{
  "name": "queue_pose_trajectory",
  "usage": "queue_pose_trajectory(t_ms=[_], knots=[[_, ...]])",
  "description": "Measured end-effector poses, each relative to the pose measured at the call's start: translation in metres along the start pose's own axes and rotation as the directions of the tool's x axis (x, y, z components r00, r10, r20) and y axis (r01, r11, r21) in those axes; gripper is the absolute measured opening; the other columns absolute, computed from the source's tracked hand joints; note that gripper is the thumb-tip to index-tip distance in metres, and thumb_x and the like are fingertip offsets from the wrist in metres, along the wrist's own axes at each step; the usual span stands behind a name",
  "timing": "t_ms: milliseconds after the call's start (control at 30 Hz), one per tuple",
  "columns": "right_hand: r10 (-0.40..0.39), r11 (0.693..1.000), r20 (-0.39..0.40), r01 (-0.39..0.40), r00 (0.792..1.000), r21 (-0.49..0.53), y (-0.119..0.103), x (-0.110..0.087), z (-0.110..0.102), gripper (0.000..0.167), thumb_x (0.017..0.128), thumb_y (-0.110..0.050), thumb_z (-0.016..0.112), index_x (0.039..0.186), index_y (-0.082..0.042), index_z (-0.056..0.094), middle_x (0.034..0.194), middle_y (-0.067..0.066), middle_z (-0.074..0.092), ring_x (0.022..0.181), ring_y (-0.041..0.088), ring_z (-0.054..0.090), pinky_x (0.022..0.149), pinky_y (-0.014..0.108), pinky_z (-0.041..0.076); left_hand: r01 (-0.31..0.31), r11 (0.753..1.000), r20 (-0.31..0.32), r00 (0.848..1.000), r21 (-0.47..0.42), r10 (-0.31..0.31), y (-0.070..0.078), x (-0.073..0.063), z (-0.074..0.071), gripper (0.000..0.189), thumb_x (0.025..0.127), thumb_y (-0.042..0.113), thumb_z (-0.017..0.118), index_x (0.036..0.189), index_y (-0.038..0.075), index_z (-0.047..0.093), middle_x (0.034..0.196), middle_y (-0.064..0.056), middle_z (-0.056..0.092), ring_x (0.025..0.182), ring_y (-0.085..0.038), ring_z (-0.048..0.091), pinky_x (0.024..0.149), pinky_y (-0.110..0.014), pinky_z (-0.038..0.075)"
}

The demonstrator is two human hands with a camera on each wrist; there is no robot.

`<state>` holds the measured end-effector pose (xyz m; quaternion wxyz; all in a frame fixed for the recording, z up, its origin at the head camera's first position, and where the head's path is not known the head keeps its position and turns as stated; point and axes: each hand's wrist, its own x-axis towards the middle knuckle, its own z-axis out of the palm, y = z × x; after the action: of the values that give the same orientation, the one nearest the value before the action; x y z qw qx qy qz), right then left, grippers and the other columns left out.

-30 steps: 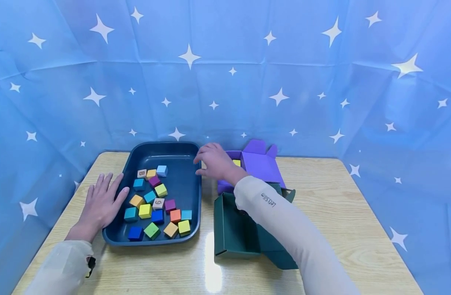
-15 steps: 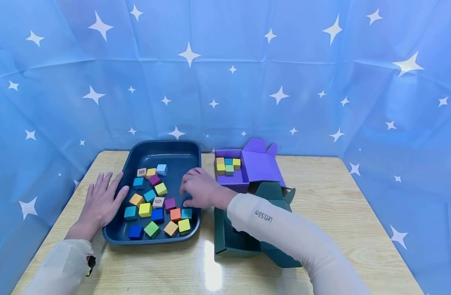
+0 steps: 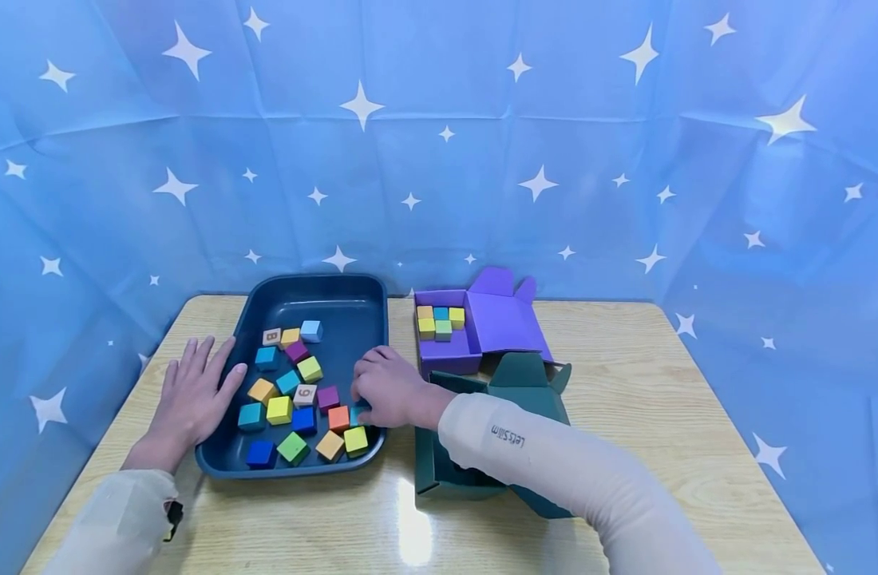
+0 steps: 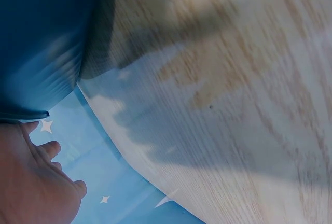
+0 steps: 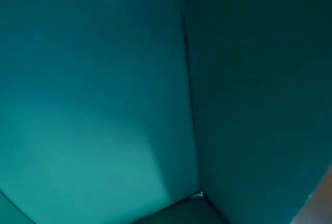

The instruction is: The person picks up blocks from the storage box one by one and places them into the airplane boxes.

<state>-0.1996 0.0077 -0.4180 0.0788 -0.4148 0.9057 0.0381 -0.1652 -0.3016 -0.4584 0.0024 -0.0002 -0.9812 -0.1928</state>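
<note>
In the head view, my right hand (image 3: 392, 388) reaches over the right side of a dark blue tray (image 3: 317, 297). Its thumb and curled fingers pinch a teal block (image 3: 355, 415), which they partly cover. An orange block (image 3: 338, 419) and a yellow block (image 3: 356, 442) lie right beside it. My left hand (image 3: 195, 391) rests with spread fingers along the tray's left rim, holding nothing. More coloured wooden blocks are scattered in the tray, among them a light blue block (image 3: 311, 331) and a green block (image 3: 293, 449). The right wrist view shows green box walls (image 5: 93, 105), not the fingers.
An open purple box (image 3: 449, 363) with several blocks stands behind the right forearm. In front of it is an open dark green box (image 3: 439, 489), partly under that forearm. A wooden table (image 3: 647, 447) bears everything; a blue starry curtain (image 3: 439, 160) hangs behind.
My right hand has come from beside the purple box down and forward to the teal block in the tray. The purple box's blocks have come into sight. My left hand stays at the rim.
</note>
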Motion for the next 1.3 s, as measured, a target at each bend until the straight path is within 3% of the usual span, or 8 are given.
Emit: queue_pose_trajectory(t_ms=[767, 1033, 1300], knots=[[-0.003, 0.997, 0.010, 0.004, 1.000, -0.079, -0.004, 0.008, 0.009, 0.028, 0.087, -0.053, 0.066, 0.104, -0.033, 0.075, 0.117, -0.010, 0.067, 0.120, 0.014, 0.048, 0.115, 0.038, 0.031, 0.001, 1.000, -0.004, 1.000, 0.000, -0.001, 0.000, 0.000, 0.000, 0.072, 0.101, 0.057, 0.025, 0.157, 0.013, 0.012, 0.160, -0.029, 0.004, 0.148, -0.047, -0.012, 0.113, -0.073, -0.004], [-0.018, 0.985, -0.023, 0.014, 1.000, -0.172, -0.005, 0.011, 0.009, 0.030, 0.089, -0.051, 0.065, 0.109, -0.030, 0.074, 0.123, -0.008, 0.065, 0.120, 0.015, 0.049, 0.116, 0.037, 0.030, -0.001, 1.000, -0.001, 1.000, 0.002, 0.001, 0.000, -0.001, 0.001, 0.073, 0.101, 0.057, 0.025, 0.157, 0.013, 0.011, 0.160, -0.030, 0.004, 0.148, -0.048, -0.012, 0.113, -0.073, -0.005], [-0.004, 0.987, 0.008, 0.005, 1.000, -0.162, -0.005, 0.014, 0.009, 0.031, 0.088, -0.054, 0.064, 0.106, -0.032, 0.074, 0.125, -0.009, 0.065, 0.122, 0.015, 0.049, 0.116, 0.037, 0.031, 0.002, 1.000, 0.001, 1.000, 0.009, -0.002, -0.001, 0.000, 0.002, 0.073, 0.101, 0.057, 0.025, 0.157, 0.012, 0.011, 0.160, -0.030, 0.004, 0.148, -0.048, -0.012, 0.113, -0.073, -0.005]])
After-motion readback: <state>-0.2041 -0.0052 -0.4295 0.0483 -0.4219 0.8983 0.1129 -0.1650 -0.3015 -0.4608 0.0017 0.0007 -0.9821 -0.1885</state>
